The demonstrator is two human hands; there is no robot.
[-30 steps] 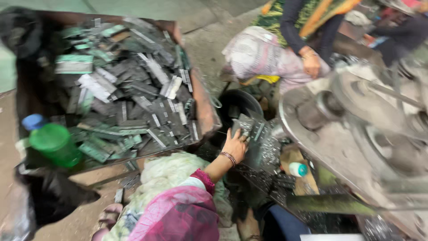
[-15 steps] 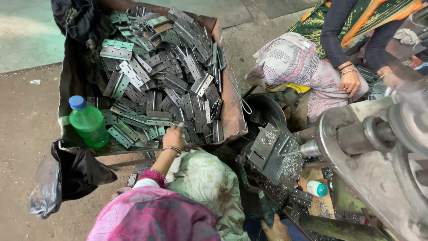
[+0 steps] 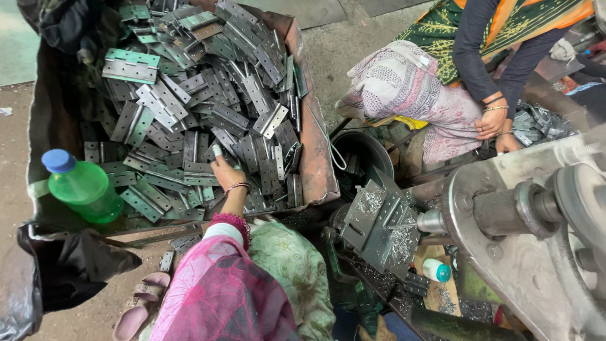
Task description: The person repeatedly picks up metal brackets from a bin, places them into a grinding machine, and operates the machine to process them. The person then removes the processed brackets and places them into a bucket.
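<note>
While the left hand (image 3: 225, 169) reaches into the rusty box (image 3: 314, 158), its fingers curl around one metal hinge (image 3: 218, 151) near the front edge of the hinge pile (image 3: 202, 95). A green bottle (image 3: 82, 186) stands at the box's front left corner. I cannot see the right hand.

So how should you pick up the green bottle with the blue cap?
Take the green bottle around its upper body just under the blue cap, coming from above. It leans at the crate's front left corner, with hinges heaped to its right, so only the top is easy to reach.
</note>
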